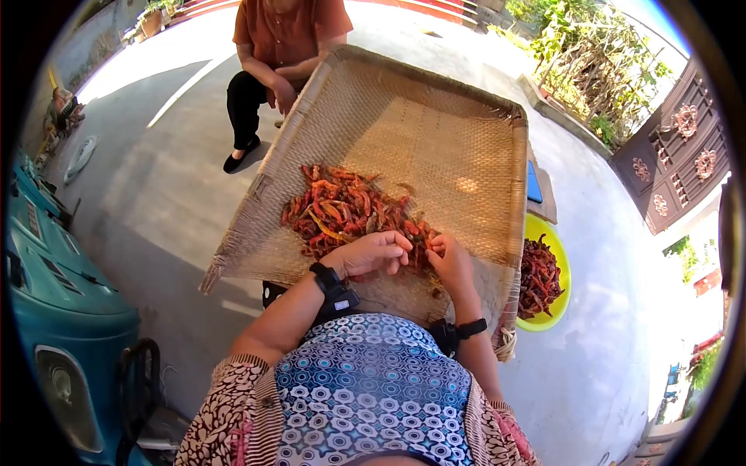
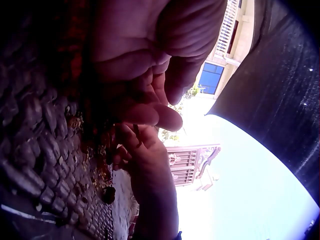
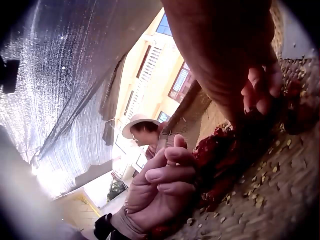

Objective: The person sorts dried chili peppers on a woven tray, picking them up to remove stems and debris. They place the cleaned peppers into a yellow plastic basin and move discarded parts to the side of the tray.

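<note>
A heap of dried red chili peppers point(image 1: 350, 206) lies on a large woven bamboo tray point(image 1: 443, 140) in front of me. My left hand point(image 1: 369, 255) hovers at the heap's near edge, its fingers loosely bent. In the right wrist view that left hand point(image 3: 162, 192) shows thumb and fingertips close together, with no pepper visible between them. To its right, my right hand point(image 1: 454, 268) has its fingers curled at the heap's right end and pinches a dried chili pepper, mostly hidden by the fingers. Loose pale seeds point(image 3: 260, 185) are scattered over the weave beside the right hand.
Right of the tray stands a yellow basin point(image 1: 567, 287) filled with darker dried chilies point(image 1: 538, 279). A blue flat object point(image 1: 535, 182) lies behind it. Another person point(image 1: 291, 43) sits beyond the tray's far left side. A teal vehicle point(image 1: 70, 303) stands at the left.
</note>
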The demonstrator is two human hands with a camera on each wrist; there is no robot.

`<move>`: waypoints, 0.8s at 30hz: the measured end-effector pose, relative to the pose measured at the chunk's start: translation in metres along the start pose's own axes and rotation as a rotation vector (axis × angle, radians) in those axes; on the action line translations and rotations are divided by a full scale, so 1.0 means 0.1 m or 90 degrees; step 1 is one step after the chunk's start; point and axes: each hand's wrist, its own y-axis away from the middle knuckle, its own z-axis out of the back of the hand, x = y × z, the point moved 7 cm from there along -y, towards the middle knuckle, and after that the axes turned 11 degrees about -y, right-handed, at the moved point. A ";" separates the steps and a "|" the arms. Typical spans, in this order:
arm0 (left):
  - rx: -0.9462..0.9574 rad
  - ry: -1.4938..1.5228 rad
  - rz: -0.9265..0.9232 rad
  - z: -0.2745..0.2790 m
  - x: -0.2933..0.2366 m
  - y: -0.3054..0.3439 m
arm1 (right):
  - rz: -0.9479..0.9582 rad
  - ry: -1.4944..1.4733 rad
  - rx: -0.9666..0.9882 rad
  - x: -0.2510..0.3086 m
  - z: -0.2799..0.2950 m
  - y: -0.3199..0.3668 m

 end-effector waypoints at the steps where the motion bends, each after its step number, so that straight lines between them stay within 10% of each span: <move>1: 0.007 0.016 -0.004 -0.01 0.00 0.00 | -0.043 -0.057 0.005 0.00 -0.01 0.01; 8: -0.014 -0.004 0.003 -0.02 -0.03 0.00 | -0.163 -0.395 -0.071 -0.15 0.10 0.17; 24: -0.025 0.003 -0.005 -0.03 -0.05 0.02 | 0.028 -0.060 0.123 0.51 0.06 0.27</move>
